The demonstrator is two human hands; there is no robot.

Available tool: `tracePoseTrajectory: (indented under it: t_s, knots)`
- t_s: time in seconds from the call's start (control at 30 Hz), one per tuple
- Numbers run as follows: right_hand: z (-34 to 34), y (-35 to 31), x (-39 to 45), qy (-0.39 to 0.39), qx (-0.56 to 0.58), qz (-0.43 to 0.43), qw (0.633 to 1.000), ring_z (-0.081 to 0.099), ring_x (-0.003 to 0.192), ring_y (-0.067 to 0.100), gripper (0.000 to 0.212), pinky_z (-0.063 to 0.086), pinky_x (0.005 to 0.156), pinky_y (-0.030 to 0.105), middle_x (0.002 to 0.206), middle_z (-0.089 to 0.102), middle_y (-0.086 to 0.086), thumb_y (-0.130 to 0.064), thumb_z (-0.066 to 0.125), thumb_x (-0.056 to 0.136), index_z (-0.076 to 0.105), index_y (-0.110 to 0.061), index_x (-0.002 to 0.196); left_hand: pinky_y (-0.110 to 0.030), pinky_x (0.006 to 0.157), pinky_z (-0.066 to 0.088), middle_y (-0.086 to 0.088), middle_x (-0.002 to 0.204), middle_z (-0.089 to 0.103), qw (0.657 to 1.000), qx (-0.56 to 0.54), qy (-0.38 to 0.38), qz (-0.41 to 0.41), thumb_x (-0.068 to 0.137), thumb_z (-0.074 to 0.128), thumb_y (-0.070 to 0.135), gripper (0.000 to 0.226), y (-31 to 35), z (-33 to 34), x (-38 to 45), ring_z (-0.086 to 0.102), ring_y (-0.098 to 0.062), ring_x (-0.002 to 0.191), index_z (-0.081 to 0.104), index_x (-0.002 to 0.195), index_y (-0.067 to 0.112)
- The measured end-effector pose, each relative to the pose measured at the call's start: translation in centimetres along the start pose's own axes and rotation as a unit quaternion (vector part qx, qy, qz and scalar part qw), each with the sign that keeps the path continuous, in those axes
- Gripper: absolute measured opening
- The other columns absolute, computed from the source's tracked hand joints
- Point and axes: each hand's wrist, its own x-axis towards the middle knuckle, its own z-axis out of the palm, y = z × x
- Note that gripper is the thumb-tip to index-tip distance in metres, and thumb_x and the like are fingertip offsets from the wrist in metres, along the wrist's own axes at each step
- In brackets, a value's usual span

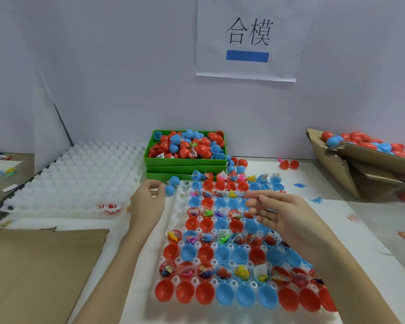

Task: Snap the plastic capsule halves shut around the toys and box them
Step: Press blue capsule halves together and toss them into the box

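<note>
The capsule halves (229, 253) are sitting mouth-up in rows in the white tray (178, 206), rows running left to right, alternate rows holding toys (241, 272). The left hand (147, 202) is hovering at the tray's left edge, fingers loosely curled, holding nothing. The right hand (288, 216) is hovering over the tray, fingers straight. The cardboard box (351, 174) is lying tilted at far right.

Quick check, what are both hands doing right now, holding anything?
Left hand: fingers loosely curled, holding nothing visible, beside the tray.
Right hand: open, fingers extended over the tray, holding nothing.
</note>
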Motion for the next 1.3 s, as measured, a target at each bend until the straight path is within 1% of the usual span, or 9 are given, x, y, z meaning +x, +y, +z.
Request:
tracePoseTrajectory:
  t_s: [0.13, 0.2, 0.27, 0.4, 0.57, 0.67, 1.0, 1.13, 1.3]
  knots:
    - [-0.1, -0.1, -0.1, 0.0, 0.0, 0.0, 1.0, 0.076, 0.093, 0.021, 0.028, 0.059, 0.072, 0.02, 0.105, 0.079, 0.012, -0.011, 0.055, 0.106, 0.083, -0.015, 0.104, -0.037, 0.092, 0.05, -0.009, 0.114, 0.071, 0.999, 0.039, -0.028, -0.018, 0.098, 0.069, 0.043, 0.047, 0.7, 1.7, 2.0, 0.065, -0.026, 0.11, 0.069, 0.12, 0.001]
    - [-0.2, -0.2, -0.2, 0.002, 0.002, -0.003, 1.0, 0.077, 0.091, 0.02, 0.028, 0.059, 0.072, 0.02, 0.104, 0.079, 0.012, -0.012, 0.055, 0.106, 0.083, -0.016, 0.103, -0.032, 0.076, 0.047, -0.005, 0.089, 0.067, 0.997, 0.066, -0.031, -0.007, 0.095, 0.073, 0.046, 0.044, 0.8, 2.6, 2.8, 0.063, -0.024, 0.09, 0.071, 0.094, 0.002]
    - [-0.4, -0.3, -0.2, 0.005, 0.006, -0.005, 1.0, 0.077, 0.089, 0.019, 0.029, 0.059, 0.071, 0.02, 0.104, 0.079, 0.013, -0.011, 0.056, 0.106, 0.084, -0.016, 0.1, -0.03, 0.059, 0.037, 0.001, 0.06, 0.051, 0.996, 0.088, -0.024, 0.002, 0.091, 0.076, 0.048, 0.052, 0.7, 3.0, 3.3, 0.052, -0.02, 0.063, 0.056, 0.063, 0.009]
    - [-0.5, -0.4, -0.2, 0.005, 0.007, -0.009, 1.0, 0.077, 0.088, 0.019, 0.029, 0.059, 0.071, 0.019, 0.104, 0.079, 0.013, -0.012, 0.056, 0.105, 0.084, -0.017, 0.099, -0.029, 0.052, 0.03, 0.005, 0.043, 0.038, 0.992, 0.115, -0.046, -0.017, 0.091, 0.077, 0.046, 0.064, 0.9, 3.3, 4.0, 0.039, -0.013, 0.045, 0.044, 0.047, 0.014]
    - [-0.3, -0.5, -0.3, -0.006, -0.002, -0.011, 1.0, 0.077, 0.089, 0.018, 0.028, 0.059, 0.072, 0.019, 0.104, 0.079, 0.012, -0.013, 0.056, 0.105, 0.083, -0.018, 0.101, -0.032, 0.072, 0.048, -0.01, 0.086, 0.075, 0.993, 0.06, -0.073, -0.066, 0.093, 0.078, 0.034, 0.034, 0.6, 3.1, 4.6, 0.065, -0.019, 0.082, 0.079, 0.086, 0.001]
    - [-0.1, -0.6, -0.4, -0.004, -0.007, -0.01, 1.0, 0.077, 0.09, 0.018, 0.029, 0.058, 0.071, 0.019, 0.104, 0.079, 0.012, -0.013, 0.056, 0.105, 0.083, -0.019, 0.101, -0.039, 0.084, 0.055, -0.012, 0.097, 0.076, 0.992, 0.056, -0.104, -0.05, 0.095, 0.076, 0.029, 0.029, 0.7, 2.7, 4.7, 0.069, -0.027, 0.096, 0.08, 0.096, -0.001]
    - [-0.1, -0.6, -0.6, 0.001, -0.021, -0.007, 1.0, 0.077, 0.092, 0.02, 0.028, 0.059, 0.072, 0.019, 0.105, 0.079, 0.011, -0.015, 0.056, 0.105, 0.083, -0.022, 0.101, -0.028, 0.084, 0.045, -0.011, 0.112, 0.069, 0.987, 0.118, -0.102, 0.03, 0.097, 0.073, 0.019, 0.024, 0.5, 1.9, 3.9, 0.061, -0.019, 0.099, 0.071, 0.114, 0.002]
    - [0.0, -0.6, -0.6, 0.004, -0.031, -0.014, 0.999, 0.077, 0.093, 0.021, 0.029, 0.059, 0.073, 0.02, 0.103, 0.079, 0.01, -0.016, 0.056, 0.105, 0.083, -0.022, 0.101, -0.018, 0.087, 0.045, -0.005, 0.112, 0.061, 0.985, 0.096, -0.028, 0.143, 0.095, 0.075, 0.013, 0.019, 1.5, 0.7, 1.9, 0.056, -0.015, 0.099, 0.068, 0.111, 0.006]
    - [1.3, -0.3, -1.0, 0.0, -0.072, -0.076, 0.994, 0.077, 0.095, 0.022, 0.028, 0.061, 0.079, 0.023, 0.101, 0.08, 0.008, -0.01, 0.055, 0.106, 0.081, -0.019, 0.104, -0.006, 0.101, 0.04, -0.003, 0.117, 0.061, 0.941, 0.057, 0.01, 0.333, 0.092, 0.077, 0.01, 0.027, 4.4, -0.4, -2.8, 0.053, -0.008, 0.112, 0.068, 0.117, 0.005]
